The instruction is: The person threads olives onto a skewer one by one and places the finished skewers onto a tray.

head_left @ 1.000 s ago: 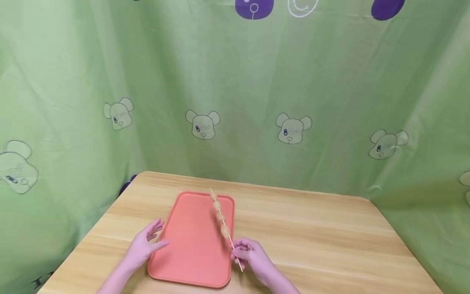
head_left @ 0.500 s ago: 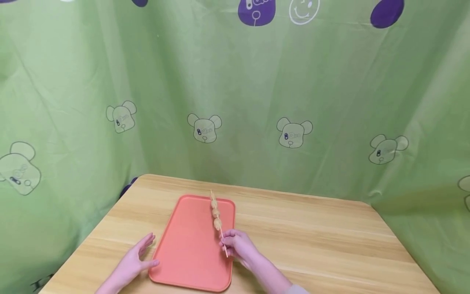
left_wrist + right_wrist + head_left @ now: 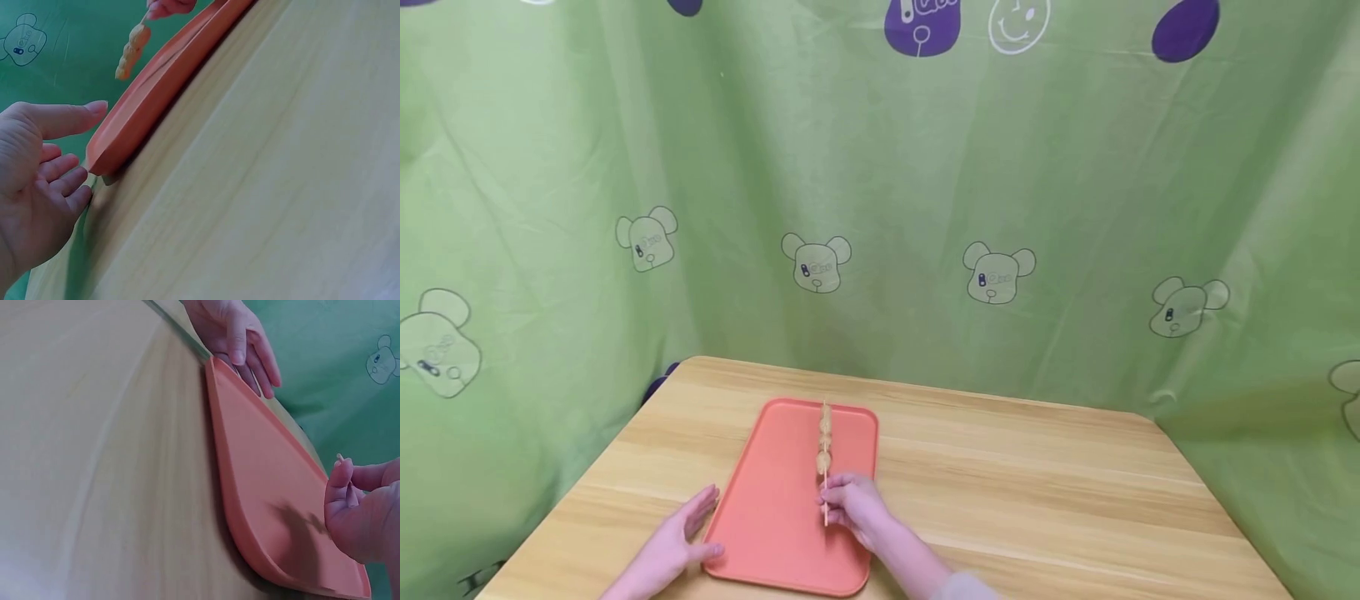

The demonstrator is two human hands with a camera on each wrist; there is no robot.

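A skewer of tan balls (image 3: 823, 461) is held over the pink tray (image 3: 775, 500), its tip pointing to the tray's far edge. My right hand (image 3: 856, 504) pinches the bare lower end of the stick between thumb and fingers. In the left wrist view the skewered balls (image 3: 132, 52) hang above the tray's surface, and in the right wrist view the hand casts a shadow on the tray. My left hand (image 3: 672, 542) is at the tray's near left side, fingers extended and thumb over the rim; whether it touches the rim I cannot tell.
The tray lies on a wooden table (image 3: 1037, 492), left of its middle. Bare tabletop stretches to the right. A green curtain (image 3: 910, 333) printed with bear heads hangs behind the table and along its sides.
My right hand has moved left with the skewer, from the tray's right edge to over the tray, and the skewer now points straight away. My left hand has shifted slightly nearer and left.
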